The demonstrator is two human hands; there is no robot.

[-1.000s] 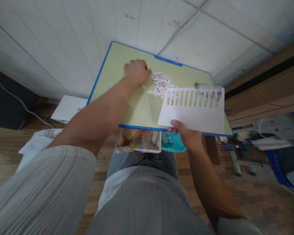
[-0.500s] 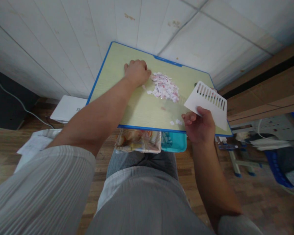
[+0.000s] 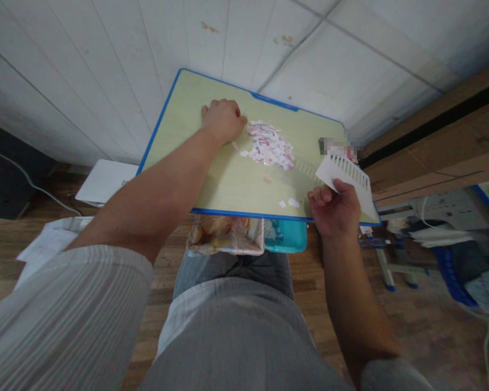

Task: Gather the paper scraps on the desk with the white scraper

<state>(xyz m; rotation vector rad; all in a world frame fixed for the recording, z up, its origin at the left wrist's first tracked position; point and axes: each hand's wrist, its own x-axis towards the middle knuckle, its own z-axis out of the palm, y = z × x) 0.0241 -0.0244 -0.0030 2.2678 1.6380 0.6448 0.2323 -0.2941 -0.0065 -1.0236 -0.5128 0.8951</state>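
Observation:
My right hand [image 3: 336,209] grips a thin white card with a row of slots [image 3: 346,172] between thumb and fingers, tilted above the right front part of the table [image 3: 228,190]. The card's slotted edge points away from me. My left hand [image 3: 224,120] rests on the tabletop at the far left, its fingers curled; whatever they may hold is hidden. Just right of that hand lies a heap of small white and pinkish paper scraps [image 3: 271,146]. A few loose scraps [image 3: 293,202] lie near the front edge, left of my right hand.
A blurred-out object [image 3: 340,147] sits at the table's right back. Under the tabletop are a filled bag-lined basket [image 3: 228,239] and a turquoise tray [image 3: 295,236]. A wall stands behind, cardboard boxes [image 3: 432,157] to the right, a white case [image 3: 101,182] at left.
My right hand has lowered and tipped the slotted card, uncovering more of the back right corner. My left hand stays by the scraps. The view has shifted slightly.

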